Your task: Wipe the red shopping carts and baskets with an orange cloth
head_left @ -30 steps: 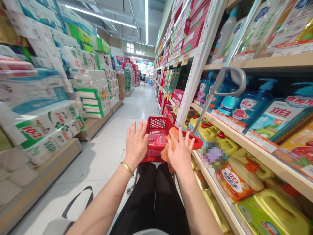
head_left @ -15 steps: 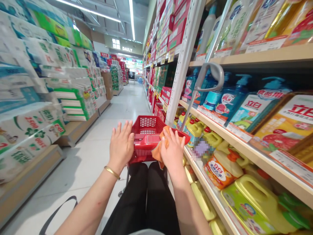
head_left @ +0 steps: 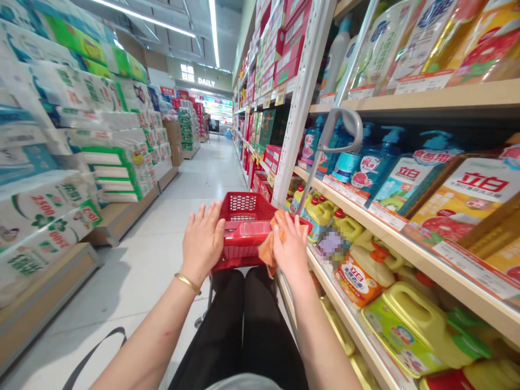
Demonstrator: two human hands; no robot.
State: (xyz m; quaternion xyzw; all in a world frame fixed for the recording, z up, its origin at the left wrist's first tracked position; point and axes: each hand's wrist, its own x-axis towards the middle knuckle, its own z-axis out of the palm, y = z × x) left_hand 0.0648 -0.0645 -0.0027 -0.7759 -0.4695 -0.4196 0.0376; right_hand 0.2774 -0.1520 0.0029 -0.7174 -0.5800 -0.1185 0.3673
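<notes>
A red shopping basket cart (head_left: 244, 234) stands in front of my legs, its rim and red front panel facing me. My left hand (head_left: 202, 238) lies flat on the left end of that rim, fingers stretched forward, a gold bangle on the wrist. An orange cloth (head_left: 267, 249) is under my right hand (head_left: 289, 241), pressed on the right part of the rim. The right fingers bend round the cloth, which bunches up beside the thumb. Right of the cart rises a metal pole with a grey loop handle (head_left: 347, 130).
Shelves with detergent bottles (head_left: 363, 271) run close along the right, a shelf edge (head_left: 357, 197) near my right arm. Stacked tissue packs (head_left: 52, 222) fill the left side. The tiled aisle (head_left: 195, 168) stretches ahead. A dark strap (head_left: 93, 352) hangs at lower left.
The right shelves and aisle have shifted slightly left in view. My right hand has slid a little to the right with the cloth, baring more of the red panel. My left hand stays put.
</notes>
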